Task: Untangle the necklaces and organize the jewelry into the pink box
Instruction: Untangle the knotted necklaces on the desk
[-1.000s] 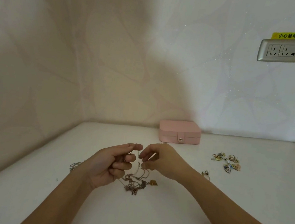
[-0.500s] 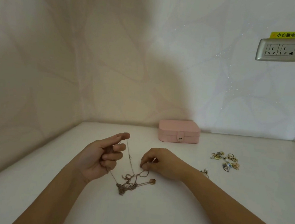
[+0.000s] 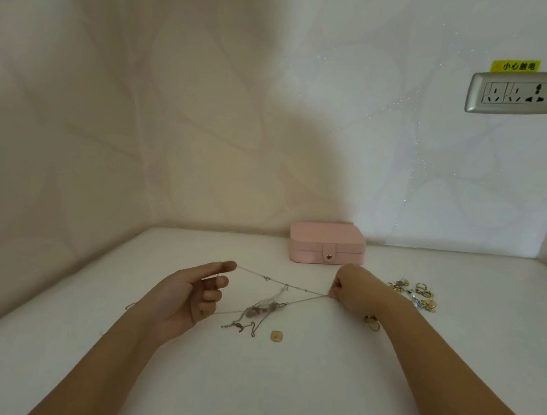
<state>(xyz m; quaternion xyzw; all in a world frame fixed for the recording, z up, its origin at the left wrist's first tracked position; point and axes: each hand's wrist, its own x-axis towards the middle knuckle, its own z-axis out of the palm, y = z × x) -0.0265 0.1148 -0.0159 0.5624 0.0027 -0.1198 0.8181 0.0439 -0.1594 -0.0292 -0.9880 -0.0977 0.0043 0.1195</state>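
Step in hand: untangling; boxing not yet begun. Nearest lies a loose gold pendant on the table; beyond it the necklaces hang knotted on taut strands between the left hand, palm up with fingers curled on the chain, and the fisted right hand, which pinches two strands. Next move, judged: slacken the strands and pick the knot; the pink box sits closed by the far wall.

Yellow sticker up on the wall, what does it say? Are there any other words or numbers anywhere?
"小心触电": on the yellow sticker, stuck to the wall just above the socket plate.
Pink box: no words show, only a snap button on its flap.
Nothing else in the head view has writing that can be read.
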